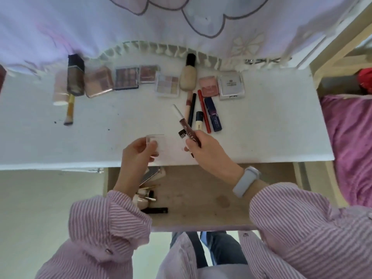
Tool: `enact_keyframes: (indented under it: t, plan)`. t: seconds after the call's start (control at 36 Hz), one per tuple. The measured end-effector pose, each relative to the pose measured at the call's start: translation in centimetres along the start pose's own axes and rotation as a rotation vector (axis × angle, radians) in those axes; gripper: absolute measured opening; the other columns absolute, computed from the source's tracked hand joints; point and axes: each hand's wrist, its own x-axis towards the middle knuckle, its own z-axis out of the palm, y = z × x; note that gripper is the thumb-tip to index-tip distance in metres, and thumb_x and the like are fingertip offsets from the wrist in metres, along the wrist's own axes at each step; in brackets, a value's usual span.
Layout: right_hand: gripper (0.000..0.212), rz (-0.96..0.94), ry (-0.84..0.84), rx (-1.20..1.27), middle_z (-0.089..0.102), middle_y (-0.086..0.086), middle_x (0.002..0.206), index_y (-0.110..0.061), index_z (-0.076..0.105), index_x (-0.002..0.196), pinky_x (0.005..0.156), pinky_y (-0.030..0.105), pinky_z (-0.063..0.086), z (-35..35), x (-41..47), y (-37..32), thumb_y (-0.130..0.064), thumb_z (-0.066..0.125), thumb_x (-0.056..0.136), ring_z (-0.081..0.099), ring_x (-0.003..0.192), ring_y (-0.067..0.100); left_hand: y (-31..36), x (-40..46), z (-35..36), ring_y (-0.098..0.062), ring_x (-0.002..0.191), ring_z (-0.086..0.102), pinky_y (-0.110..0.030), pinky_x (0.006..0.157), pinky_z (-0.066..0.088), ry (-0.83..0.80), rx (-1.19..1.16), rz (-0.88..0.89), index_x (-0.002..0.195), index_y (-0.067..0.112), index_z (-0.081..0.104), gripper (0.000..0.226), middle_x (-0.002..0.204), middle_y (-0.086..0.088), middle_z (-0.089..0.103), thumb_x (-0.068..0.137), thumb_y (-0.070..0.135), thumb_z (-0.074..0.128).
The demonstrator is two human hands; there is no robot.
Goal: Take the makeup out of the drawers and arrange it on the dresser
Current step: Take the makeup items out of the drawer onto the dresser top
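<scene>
My left hand [136, 154] holds a clear plastic compact [159, 142] just above the white dresser top [80, 141], near its front edge. My right hand [205, 152] grips a dark red lip gloss tube [184, 125] with a white cap, along with a small black tube beside it. Palettes [126, 78], a foundation bottle [188, 77], compacts [231, 85] and several lip pencils and tubes [203, 113] lie along the back of the dresser. Below, the open drawer [201, 198] holds more makeup and brushes [149, 190] at its left side.
A dark bottle [75, 75] and a makeup brush [69, 111] sit at the back left. A lilac cloth with tassels [161, 27] hangs behind the dresser. A pink bedspread [350, 146] lies to the right. The drawer's right half is bare wood.
</scene>
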Motion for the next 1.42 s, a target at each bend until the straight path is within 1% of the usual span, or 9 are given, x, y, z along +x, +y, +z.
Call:
enact_keyframes:
  t: [0.11,0.28,0.44,0.58,0.89,1.08,1.17,1.22,1.42]
  plan:
    - [0.023,0.064,0.092,-0.073,0.056,0.006,0.084,-0.006,0.050,0.104,0.068,0.033,0.042,3.0,3.9,-2.0,-0.025,0.039,0.098,0.052,0.074,0.021,1.1,3.9,-0.4,-0.017,0.077,0.060,-0.029,0.072,0.050,0.103,0.054,0.029,0.109,0.009,0.062,0.021,0.081,0.000,0.064,0.090,0.011,0.053]
    - [0.029,0.103,0.253,-0.282,0.054,0.016,0.096,0.001,0.050,0.108,0.062,0.026,0.035,5.8,7.0,-3.0,-0.021,0.034,0.099,0.049,0.077,0.023,1.2,8.3,-1.0,-0.027,0.097,0.062,-0.045,0.091,0.049,0.093,0.259,0.057,0.123,0.013,0.056,0.036,0.108,-0.011,0.067,0.087,0.015,0.054]
    - [0.029,0.152,0.315,-0.325,0.043,0.023,0.122,0.003,0.044,0.119,0.087,0.038,0.039,7.2,7.9,-3.6,-0.011,0.035,0.095,0.046,0.109,0.032,1.0,9.8,-1.1,-0.021,0.099,0.060,-0.019,0.090,0.037,0.091,0.424,0.185,0.123,0.009,0.056,0.035,0.108,-0.007,0.065,0.090,0.019,0.057]
    - [0.053,0.064,0.438,-0.372,0.026,0.022,0.140,-0.011,0.023,0.142,0.069,0.036,0.046,7.7,7.2,-3.5,-0.003,0.040,0.093,0.050,0.082,0.029,0.3,10.0,-1.1,-0.021,0.104,0.054,-0.022,0.084,0.034,0.136,0.520,0.258,0.125,0.010,0.053,0.036,0.110,-0.008,0.061,0.091,0.023,0.053]
    - [0.036,0.017,0.475,-0.509,0.046,0.015,0.113,-0.006,0.045,0.129,0.080,0.033,0.046,8.6,6.1,-3.0,-0.010,0.043,0.093,0.051,0.100,0.030,0.0,9.8,-2.1,-0.025,0.111,0.051,-0.031,0.092,0.039,-0.006,0.627,0.325,0.134,0.009,0.044,0.043,0.132,-0.010,0.041,0.094,0.024,0.049]
    - [0.027,-0.256,0.512,-0.456,0.054,0.013,0.108,-0.002,0.055,0.114,0.076,0.030,0.051,9.0,3.6,-1.9,-0.010,0.044,0.090,0.055,0.092,0.022,-2.7,5.6,-5.1,-0.011,0.095,0.053,-0.025,0.081,0.046,0.046,0.514,0.501,0.116,0.011,0.059,0.026,0.110,-0.001,0.055,0.091,0.014,0.053]
    - [0.026,-0.414,0.389,-0.383,0.056,0.008,0.096,-0.003,0.058,0.101,0.057,0.011,0.040,9.7,1.1,-0.7,-0.015,0.038,0.089,0.045,0.065,-0.003,-5.0,2.8,-6.8,-0.008,0.081,0.054,-0.017,0.069,0.045,0.035,0.541,0.577,0.102,0.009,0.063,0.015,0.094,0.005,0.056,0.088,0.009,0.057]
    - [0.024,-0.422,0.243,-0.380,0.059,0.006,0.092,-0.005,0.058,0.099,0.053,0.019,0.044,10.5,-0.7,0.9,-0.016,0.039,0.090,0.050,0.059,0.006,-7.2,1.1,-7.9,-0.007,0.077,0.053,-0.009,0.066,0.039,-0.004,0.614,0.576,0.099,0.009,0.064,0.012,0.090,0.006,0.056,0.087,0.010,0.059]
    - [0.034,0.021,-0.317,-0.535,0.053,0.011,0.125,-0.011,0.048,0.127,0.092,0.037,0.044,15.2,-2.5,7.7,-0.013,0.037,0.095,0.052,0.108,0.027,-15.5,-0.4,-9.9,-0.027,0.118,0.043,-0.033,0.097,0.035,-0.284,0.996,0.180,0.131,0.014,0.048,0.042,0.129,-0.010,0.048,0.089,0.016,0.053]
